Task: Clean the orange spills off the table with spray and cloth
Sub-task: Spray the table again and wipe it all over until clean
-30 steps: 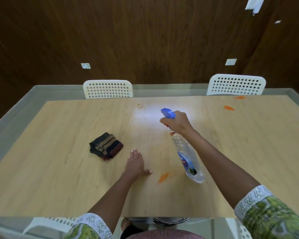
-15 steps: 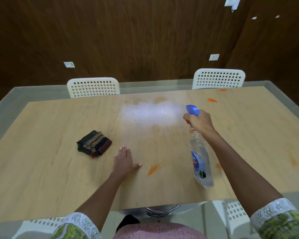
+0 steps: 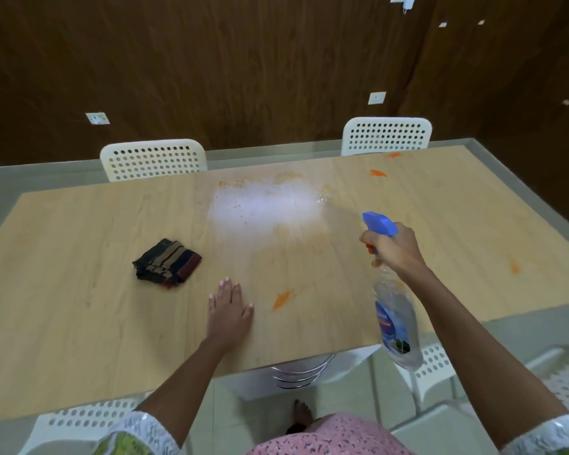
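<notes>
A folded dark striped cloth (image 3: 167,263) is seen lying on the left part of the light wooden table (image 3: 79,290), not touched by anything. Just right of it and nearer the front edge, the left hand (image 3: 229,312) is laid flat on the table, fingers straight and held together, nothing gripped. A small orange spill (image 3: 282,300) is smeared just beside that hand, on its right. Further back, a whitish wet patch (image 3: 263,208) is spread across the middle, with faint orange specks along its far edge. Over to the right, the spray bottle (image 3: 395,318) is held up above the table by the right hand (image 3: 393,247), fingers curled round the neck and trigger, blue nozzle (image 3: 379,223) aimed toward the far left. More orange marks are dotted around: one (image 3: 377,173) near the far edge, one (image 3: 392,155) right at it, and another (image 3: 514,267) by the right side. Two white perforated chairs (image 3: 153,159) are tucked in behind.
</notes>
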